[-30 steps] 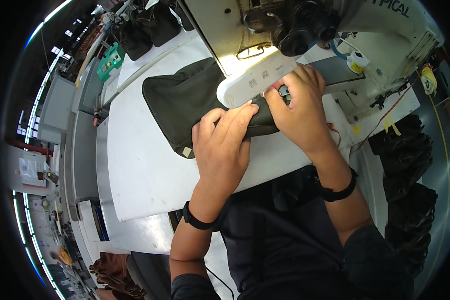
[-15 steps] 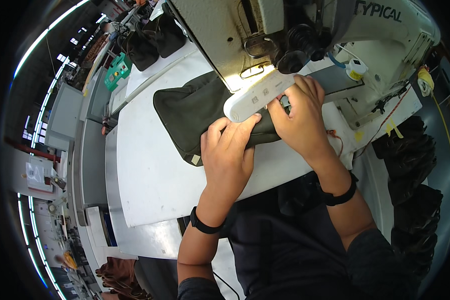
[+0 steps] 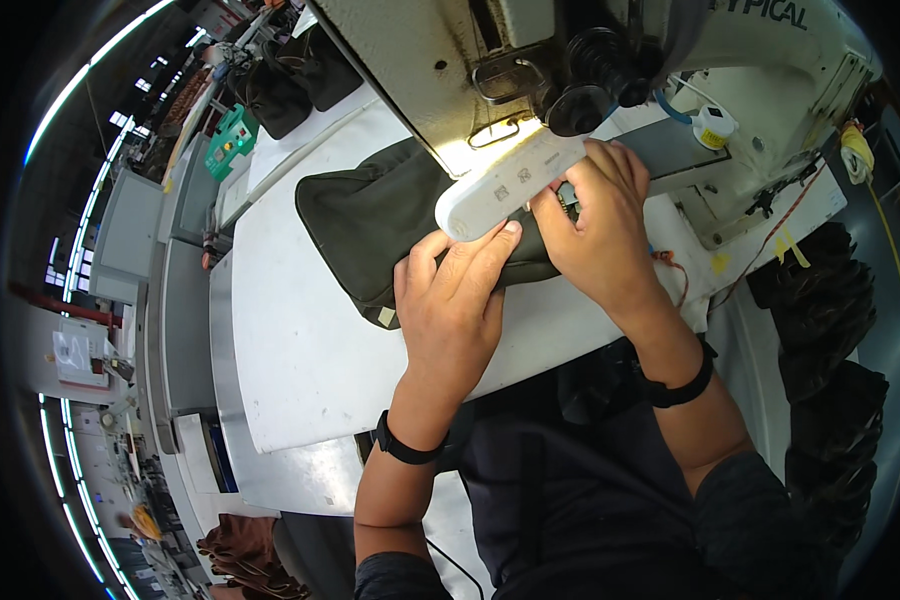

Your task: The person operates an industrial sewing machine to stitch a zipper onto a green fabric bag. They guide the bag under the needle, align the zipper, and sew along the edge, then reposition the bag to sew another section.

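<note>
A dark green fabric bag (image 3: 355,225) with a small pale tag at its near corner lies on the white sewing table, under the head of a sewing machine (image 3: 500,60). My left hand (image 3: 450,300) grips its near edge, fingers on top and the thumb mostly hidden. Close to the needle area, my right hand (image 3: 605,220) has its fingers bent and holds the bag's right part. A white oblong lamp-like bar (image 3: 510,185) on the machine covers the needle area and some fingertips. Between right thumb and forefinger a small metal part (image 3: 567,195) shows.
More dark bags (image 3: 315,75) stand on the table's far left. A green control box (image 3: 232,140) is beside them. Dark fabric pieces (image 3: 830,400) are piled at right, and brown ones (image 3: 245,550) lie at lower left. A red cord (image 3: 780,220) crosses the machine bed.
The view has shifted slightly, and the bag and machine head appear a little farther left. Both hands keep nearly the same grip on the bag.
</note>
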Demonstrator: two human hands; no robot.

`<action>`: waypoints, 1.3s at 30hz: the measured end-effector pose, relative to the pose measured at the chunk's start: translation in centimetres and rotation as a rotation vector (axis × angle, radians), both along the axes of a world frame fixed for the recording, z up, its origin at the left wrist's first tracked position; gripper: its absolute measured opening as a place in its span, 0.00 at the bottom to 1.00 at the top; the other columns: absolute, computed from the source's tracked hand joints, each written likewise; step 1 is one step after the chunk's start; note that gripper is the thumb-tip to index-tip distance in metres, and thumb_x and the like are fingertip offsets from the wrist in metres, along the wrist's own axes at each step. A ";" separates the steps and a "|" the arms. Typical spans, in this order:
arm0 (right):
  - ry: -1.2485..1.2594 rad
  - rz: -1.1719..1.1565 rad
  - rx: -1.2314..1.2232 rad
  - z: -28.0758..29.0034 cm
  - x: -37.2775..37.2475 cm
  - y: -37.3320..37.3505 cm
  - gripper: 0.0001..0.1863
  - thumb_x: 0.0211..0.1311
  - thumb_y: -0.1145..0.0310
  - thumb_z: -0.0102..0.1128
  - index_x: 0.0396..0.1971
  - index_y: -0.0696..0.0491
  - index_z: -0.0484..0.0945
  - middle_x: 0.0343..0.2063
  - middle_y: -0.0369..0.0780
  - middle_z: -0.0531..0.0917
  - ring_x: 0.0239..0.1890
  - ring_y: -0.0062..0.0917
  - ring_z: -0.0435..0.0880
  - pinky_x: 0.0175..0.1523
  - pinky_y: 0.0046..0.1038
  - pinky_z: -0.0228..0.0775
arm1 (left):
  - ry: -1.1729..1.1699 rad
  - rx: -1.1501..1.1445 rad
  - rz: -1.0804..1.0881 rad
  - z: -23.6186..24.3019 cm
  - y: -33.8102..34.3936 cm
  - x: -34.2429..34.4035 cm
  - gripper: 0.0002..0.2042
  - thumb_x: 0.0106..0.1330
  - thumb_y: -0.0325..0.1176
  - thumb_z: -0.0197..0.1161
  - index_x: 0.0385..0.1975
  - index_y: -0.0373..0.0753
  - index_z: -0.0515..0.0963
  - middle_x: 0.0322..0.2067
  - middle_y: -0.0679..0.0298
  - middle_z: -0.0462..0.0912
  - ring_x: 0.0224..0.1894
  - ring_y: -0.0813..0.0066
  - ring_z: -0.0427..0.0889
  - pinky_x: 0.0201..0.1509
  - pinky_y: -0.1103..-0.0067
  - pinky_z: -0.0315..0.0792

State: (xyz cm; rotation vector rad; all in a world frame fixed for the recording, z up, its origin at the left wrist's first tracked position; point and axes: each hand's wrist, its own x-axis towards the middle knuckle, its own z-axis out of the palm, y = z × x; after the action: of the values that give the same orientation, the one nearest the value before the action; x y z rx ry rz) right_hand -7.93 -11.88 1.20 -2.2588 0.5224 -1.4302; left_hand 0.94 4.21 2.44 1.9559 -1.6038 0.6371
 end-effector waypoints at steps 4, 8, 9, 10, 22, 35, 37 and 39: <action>-0.006 0.009 -0.010 -0.2 0.0 0.0 0.06 0.59 0.72 0.66 0.29 0.52 0.76 0.34 0.37 0.82 0.45 0.34 0.79 0.65 0.40 0.58 | -0.002 -0.010 0.004 -0.2 0.0 -0.1 0.29 0.46 0.17 0.69 0.53 0.46 0.84 0.57 0.73 0.86 0.48 0.65 0.77 0.55 0.73 0.69; -0.006 0.003 -0.017 -0.1 0.0 -0.1 0.06 0.59 0.72 0.66 0.29 0.52 0.76 0.33 0.36 0.82 0.45 0.33 0.79 0.65 0.40 0.58 | 0.017 -0.003 -0.013 0.0 -0.1 0.0 0.30 0.46 0.17 0.68 0.54 0.46 0.84 0.57 0.72 0.86 0.48 0.64 0.77 0.56 0.72 0.69; -0.006 0.000 -0.015 -0.1 0.1 -0.1 0.06 0.59 0.72 0.66 0.30 0.52 0.76 0.33 0.36 0.82 0.45 0.33 0.80 0.65 0.40 0.58 | 0.020 0.002 -0.013 0.1 -0.1 0.1 0.30 0.46 0.16 0.68 0.54 0.46 0.84 0.57 0.72 0.86 0.48 0.64 0.78 0.56 0.72 0.69; -0.004 0.000 -0.009 -0.1 0.1 0.0 0.06 0.59 0.72 0.66 0.30 0.52 0.76 0.33 0.36 0.82 0.45 0.33 0.80 0.65 0.40 0.58 | 0.023 0.007 -0.014 0.2 -0.1 0.1 0.31 0.46 0.16 0.68 0.54 0.46 0.84 0.57 0.72 0.86 0.48 0.64 0.78 0.56 0.72 0.69; -0.021 -0.019 0.025 -0.1 0.2 -0.1 0.06 0.59 0.70 0.67 0.28 0.52 0.77 0.31 0.36 0.82 0.44 0.33 0.80 0.66 0.40 0.58 | -0.139 0.095 0.199 1.3 0.3 -2.9 0.31 0.52 0.24 0.74 0.61 0.46 0.81 0.61 0.63 0.82 0.59 0.61 0.77 0.63 0.69 0.67; -0.074 -0.012 0.099 -0.6 0.2 0.3 0.07 0.57 0.69 0.64 0.24 0.55 0.80 0.29 0.39 0.84 0.41 0.35 0.81 0.68 0.40 0.58 | 0.368 0.074 0.067 -1.0 -1.2 -6.7 0.41 0.62 0.26 0.72 0.74 0.29 0.57 0.70 0.38 0.61 0.68 0.38 0.71 0.65 0.61 0.74; -0.095 -0.007 0.084 -0.7 0.2 0.1 0.07 0.56 0.70 0.65 0.22 0.54 0.80 0.28 0.39 0.83 0.41 0.36 0.81 0.67 0.39 0.60 | 0.329 0.044 0.061 -1.4 -1.4 -6.3 0.41 0.61 0.26 0.73 0.74 0.31 0.58 0.69 0.40 0.62 0.68 0.39 0.71 0.66 0.61 0.73; -0.097 0.012 0.086 -0.7 -0.1 0.1 0.06 0.56 0.71 0.65 0.23 0.54 0.79 0.29 0.39 0.83 0.41 0.37 0.81 0.67 0.41 0.61 | 0.322 0.020 0.046 -1.5 -1.5 -5.6 0.42 0.59 0.25 0.74 0.73 0.33 0.60 0.68 0.43 0.64 0.68 0.44 0.71 0.66 0.63 0.72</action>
State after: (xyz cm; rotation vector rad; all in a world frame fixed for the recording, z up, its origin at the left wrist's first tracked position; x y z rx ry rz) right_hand -8.00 -11.79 0.48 -2.1101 0.5285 -1.4745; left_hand -4.70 2.69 0.96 1.9955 -1.3752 0.3033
